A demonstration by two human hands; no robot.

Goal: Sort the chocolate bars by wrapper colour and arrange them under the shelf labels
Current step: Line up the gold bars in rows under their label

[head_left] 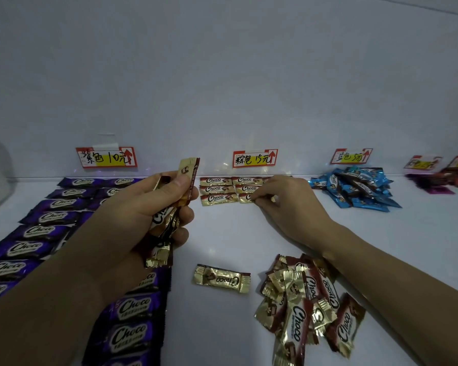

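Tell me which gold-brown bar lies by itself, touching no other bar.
The single bar near the front, left of the loose gold-brown pile. It lies flat with its Choco logo upside down, clear of the pile and the rows.

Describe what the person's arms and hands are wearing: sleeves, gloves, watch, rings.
Nothing shows on either. The left hand and right hand are ungloved, with no rings visible. The left forearm and right forearm are bare up to the frame edge: no sleeve, cuff, watch or bracelet in view.
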